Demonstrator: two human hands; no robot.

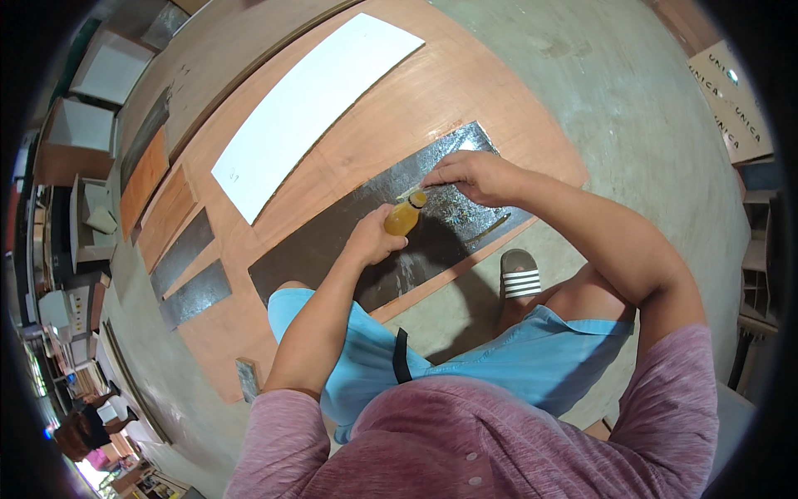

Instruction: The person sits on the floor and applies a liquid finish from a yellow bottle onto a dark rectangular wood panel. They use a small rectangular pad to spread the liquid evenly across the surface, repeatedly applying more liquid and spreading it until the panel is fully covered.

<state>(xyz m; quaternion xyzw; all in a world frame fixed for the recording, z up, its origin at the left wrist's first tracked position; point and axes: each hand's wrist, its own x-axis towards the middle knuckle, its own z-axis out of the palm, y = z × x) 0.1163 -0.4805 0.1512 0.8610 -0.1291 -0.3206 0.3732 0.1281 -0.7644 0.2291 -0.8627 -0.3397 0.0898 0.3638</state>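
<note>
Gripping yellow bottle: left hand
Right hand: pinching, hold unclear
Plywood: white panel toward far edge, dark panel along near
Floor: grey concrete

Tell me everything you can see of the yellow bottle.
The bottle is small and rounded, apparently translucent plastic or glass, amber-yellow, narrowing to a neck with a dark band. The left hand grips it, leaning, neck toward the picture's upper right, above the dark panel. The right hand is close to the neck; whether it touches, or whether the bottle is capped, I can't tell.
</note>
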